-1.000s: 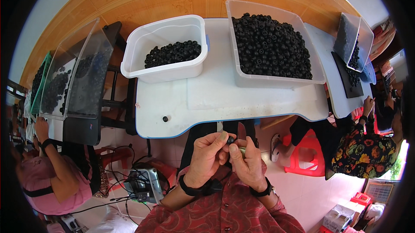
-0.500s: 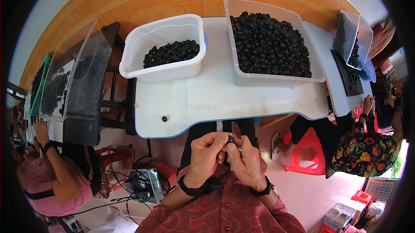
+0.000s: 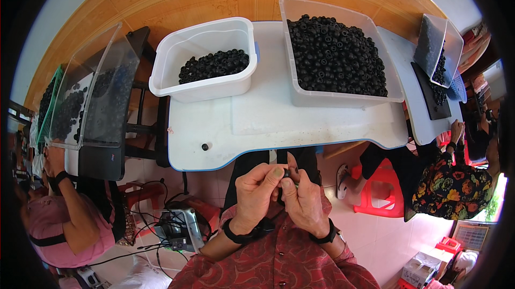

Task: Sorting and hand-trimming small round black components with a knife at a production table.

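Over my lap, just off the table's front edge, my two hands meet. My left hand (image 3: 254, 194) pinches a small round black part (image 3: 286, 173) between thumb and fingers. My right hand (image 3: 308, 204) is closed around a small knife (image 3: 292, 162); its blade points up beside the part, and a bit of green shows by the thumb. Whether the blade touches the part I cannot tell. One loose black part (image 3: 205, 147) lies on the white table (image 3: 214, 120). Beyond it stand a white tub (image 3: 201, 93) and a larger translucent bin (image 3: 343, 100), both holding many black parts.
A person in pink (image 3: 75, 230) sits at the left by a dark table (image 3: 102, 163) with clear bins. Another in a flowered shirt (image 3: 453, 187) sits at the right near a tipped bin (image 3: 453, 47). A red stool (image 3: 382, 190) and cables (image 3: 142, 208) are on the floor.
The knife blade has tilted slightly beside the part, with both hands staying together in nearly the same place. At the left, the other person's hand has shifted a little.
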`<state>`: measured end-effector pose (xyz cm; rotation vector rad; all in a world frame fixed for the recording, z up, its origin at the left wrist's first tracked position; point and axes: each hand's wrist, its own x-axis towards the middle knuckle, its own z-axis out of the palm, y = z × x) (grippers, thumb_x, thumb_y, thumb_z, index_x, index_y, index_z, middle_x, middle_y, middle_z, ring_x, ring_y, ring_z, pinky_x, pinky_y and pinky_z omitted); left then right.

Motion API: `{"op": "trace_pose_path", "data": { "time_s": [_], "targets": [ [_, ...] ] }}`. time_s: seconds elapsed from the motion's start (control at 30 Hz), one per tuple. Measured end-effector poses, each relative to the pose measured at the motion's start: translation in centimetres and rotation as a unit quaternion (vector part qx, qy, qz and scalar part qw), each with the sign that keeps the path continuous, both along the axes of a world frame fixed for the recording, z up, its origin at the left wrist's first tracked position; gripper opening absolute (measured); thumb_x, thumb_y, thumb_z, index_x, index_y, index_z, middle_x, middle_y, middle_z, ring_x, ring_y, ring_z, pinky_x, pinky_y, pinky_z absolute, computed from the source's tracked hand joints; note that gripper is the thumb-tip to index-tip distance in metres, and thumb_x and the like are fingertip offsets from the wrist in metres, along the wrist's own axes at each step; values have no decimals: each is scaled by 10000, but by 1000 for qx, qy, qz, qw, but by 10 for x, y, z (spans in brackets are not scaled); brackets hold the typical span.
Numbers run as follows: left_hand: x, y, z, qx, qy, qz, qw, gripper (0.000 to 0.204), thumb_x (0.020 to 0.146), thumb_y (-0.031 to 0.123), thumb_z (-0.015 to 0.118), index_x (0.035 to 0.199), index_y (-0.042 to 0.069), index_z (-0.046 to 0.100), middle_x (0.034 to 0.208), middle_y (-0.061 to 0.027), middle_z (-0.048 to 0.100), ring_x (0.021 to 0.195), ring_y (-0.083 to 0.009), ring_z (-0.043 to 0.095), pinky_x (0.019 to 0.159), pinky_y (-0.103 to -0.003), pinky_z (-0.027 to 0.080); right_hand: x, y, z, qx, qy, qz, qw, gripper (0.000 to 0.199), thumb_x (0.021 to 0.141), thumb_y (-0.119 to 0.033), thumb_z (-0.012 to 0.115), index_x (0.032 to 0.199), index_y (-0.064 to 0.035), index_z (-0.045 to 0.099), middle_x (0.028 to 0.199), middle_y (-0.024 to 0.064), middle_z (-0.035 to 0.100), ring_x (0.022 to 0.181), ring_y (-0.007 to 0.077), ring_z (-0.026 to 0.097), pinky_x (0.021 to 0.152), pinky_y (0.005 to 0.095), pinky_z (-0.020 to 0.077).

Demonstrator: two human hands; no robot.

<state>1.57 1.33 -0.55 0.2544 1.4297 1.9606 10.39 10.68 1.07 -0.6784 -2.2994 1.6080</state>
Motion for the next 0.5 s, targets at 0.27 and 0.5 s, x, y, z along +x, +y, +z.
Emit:
{"op": "trace_pose_path", "data": {
  "time_s": [0.27, 0.5],
  "targets": [
    [3, 1, -10, 10, 114, 48, 992, 171, 921, 150, 629, 973, 0, 690, 697, 17, 581, 542, -13, 464, 463, -168, 372, -2, -5, -3, 100, 7, 9, 995, 196, 972, -166, 508, 892, 9, 467, 692, 201, 583, 619, 369, 626, 512, 392, 471],
    [3, 3, -4, 43, -35, 16, 998, 227, 949, 186, 586, 994, -18, 674, 716, 3, 600, 566, -34, 474, 486, -184, 371, 1, -4, -6, -49, 25, -21, 998, 226, 982, -195, 508, 921, 21, 476, 712, 120, 620, 573, 186, 625, 500, 302, 481]
  ]
}}
